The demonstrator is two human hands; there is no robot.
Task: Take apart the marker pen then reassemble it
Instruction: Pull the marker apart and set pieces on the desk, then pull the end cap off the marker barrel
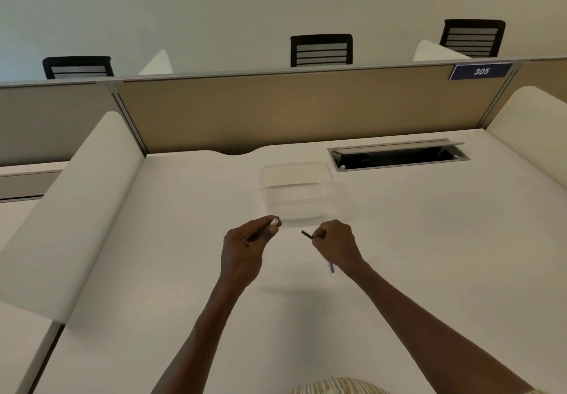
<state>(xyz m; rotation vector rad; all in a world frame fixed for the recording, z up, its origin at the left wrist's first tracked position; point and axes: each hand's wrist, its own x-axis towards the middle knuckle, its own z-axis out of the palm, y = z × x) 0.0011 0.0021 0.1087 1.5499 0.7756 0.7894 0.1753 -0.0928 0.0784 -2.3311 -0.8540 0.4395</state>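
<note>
My left hand (245,248) is closed around the marker barrel (274,225), whose white open end sticks out past my thumb toward the right. My right hand (336,244) pinches a thin dark ink rod (306,234); its short end points left toward the barrel and its other end (331,267) shows below my palm. A gap of a few centimetres separates the rod tip from the barrel mouth. Both hands hover over the white desk (184,271). Most of the barrel is hidden in my fist.
A clear plastic container (296,192) sits on the desk just beyond my hands. An open cable tray slot (399,157) lies at the back right. White side dividers (76,209) flank the desk, and a tan partition (291,111) closes the back.
</note>
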